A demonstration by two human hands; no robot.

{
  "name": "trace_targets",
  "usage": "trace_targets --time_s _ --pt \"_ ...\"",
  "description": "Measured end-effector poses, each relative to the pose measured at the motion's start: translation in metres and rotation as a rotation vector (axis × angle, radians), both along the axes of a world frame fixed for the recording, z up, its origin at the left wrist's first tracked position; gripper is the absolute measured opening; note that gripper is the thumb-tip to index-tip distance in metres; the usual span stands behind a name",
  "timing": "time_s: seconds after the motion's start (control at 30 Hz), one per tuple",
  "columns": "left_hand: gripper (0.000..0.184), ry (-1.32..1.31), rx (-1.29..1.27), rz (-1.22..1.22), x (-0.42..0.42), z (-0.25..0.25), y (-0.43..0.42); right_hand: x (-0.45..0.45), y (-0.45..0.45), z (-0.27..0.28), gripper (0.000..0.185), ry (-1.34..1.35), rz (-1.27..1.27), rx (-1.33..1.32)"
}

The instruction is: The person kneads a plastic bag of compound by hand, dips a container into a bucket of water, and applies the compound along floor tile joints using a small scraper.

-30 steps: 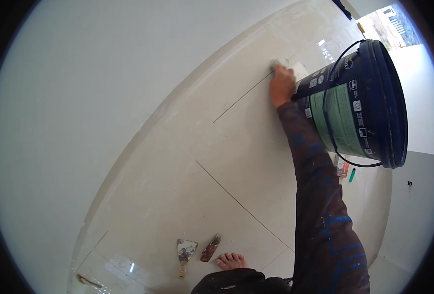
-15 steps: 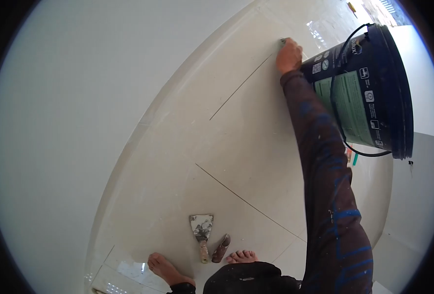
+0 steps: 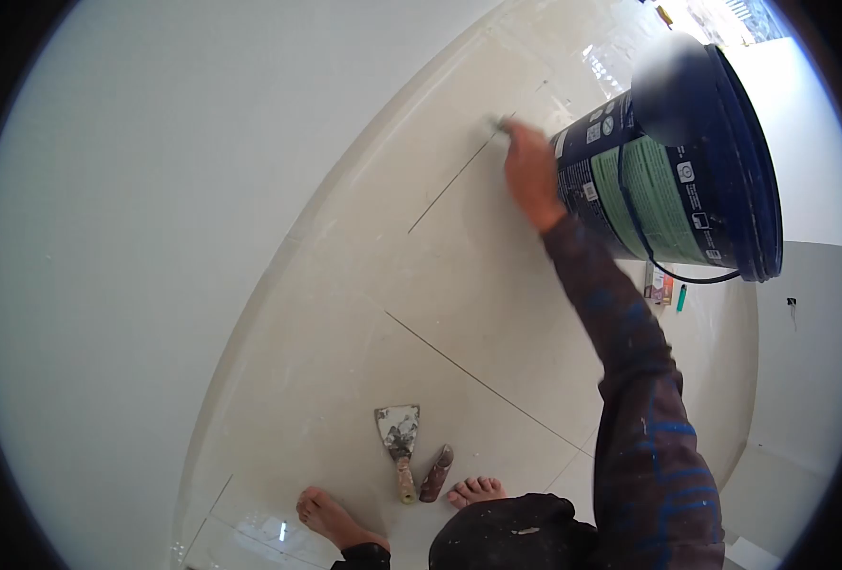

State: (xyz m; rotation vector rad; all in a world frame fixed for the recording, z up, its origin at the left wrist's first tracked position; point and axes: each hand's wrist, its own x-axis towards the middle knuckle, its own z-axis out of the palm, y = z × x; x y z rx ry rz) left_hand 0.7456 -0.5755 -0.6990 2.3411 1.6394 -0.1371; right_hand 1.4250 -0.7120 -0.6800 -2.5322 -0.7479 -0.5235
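Observation:
My right hand reaches over the tiled floor, left of the dark blue bucket. Its fingers are closed on a small greyish thing, blurred and too small to make out, at the upper end of a dark tile joint. The bucket has a pale green label and a black handle. A putty knife smeared with white and grey lies near my feet, and beside it is a short dark red tool. My left hand is out of the picture.
A white wall curves along the left side. My bare feet are at the bottom. Below the bucket lie a small box and a green lighter-like item. A bright opening is at the top right.
My right hand has moved left, away from the bucket's base, and down a little, with the small thing in its fingers. The view has shifted, and both feet now show.

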Motion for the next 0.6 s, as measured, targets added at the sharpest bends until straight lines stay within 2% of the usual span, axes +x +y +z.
trace_targets --time_s 0.1,0.17,0.27,0.33,0.4,0.43,0.47,0.5,0.57,0.6 --pt "0.036 -0.016 -0.116 0.16 0.02 0.012 -0.005 0.045 -0.003 -0.016 0.024 -0.112 -0.079 -0.069" --pt "0.027 0.042 0.077 -0.147 0.009 0.004 -0.002 0.019 -0.003 -0.019 0.025 -0.082 -0.009 -0.229" --pt "0.02 0.087 0.107 -0.268 -0.006 -0.007 0.002 -0.017 -0.007 -0.001 0.026 -0.011 0.094 -0.272" --pt "0.021 0.087 0.16 -0.3 -0.011 -0.01 0.002 -0.014 -0.005 0.018 0.025 0.197 0.079 -0.23" --pt "0.022 0.103 0.204 -0.335 -0.007 -0.008 0.0 0.046 0.002 0.019 0.023 0.072 -0.099 -0.078" --pt "0.027 0.06 0.063 -0.171 0.006 0.003 -0.002 0.081 0.006 0.019 0.022 -0.032 -0.161 0.022" --pt "0.033 0.017 -0.075 -0.007 0.021 0.014 -0.003 0.112 0.008 0.014 0.017 -0.093 -0.356 0.025" --pt "0.033 0.024 -0.06 -0.008 0.036 0.026 -0.005 0.134 0.016 0.01 0.013 -0.038 -0.607 0.063" --pt "0.036 -0.036 -0.067 0.09 0.062 0.039 -0.008 0.165 0.008 -0.019 0.013 0.011 -0.755 0.055" --pt "0.036 -0.001 -0.067 0.089 0.046 0.034 -0.004 0.179 0.004 -0.033 0.014 0.039 -0.828 0.05"
